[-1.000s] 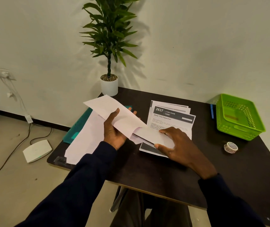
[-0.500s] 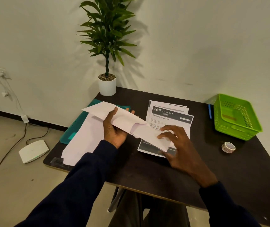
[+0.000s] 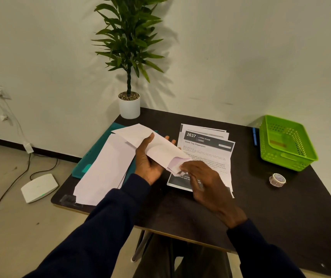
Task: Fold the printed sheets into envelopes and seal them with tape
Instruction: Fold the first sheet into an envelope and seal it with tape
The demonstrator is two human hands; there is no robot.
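Now left hand [image 3: 148, 164] grips one envelope [image 3: 156, 144]; right hand [image 3: 206, 185] blurred, grasp unclear; one tape roll [image 3: 277, 179]

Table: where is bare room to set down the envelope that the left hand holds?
Bare table lies between the printed sheets and the green basket, and along the near edge right of the right hand, in front of the tape roll. Crowded: the left side, with the envelope pile on the teal folder, and the centre.
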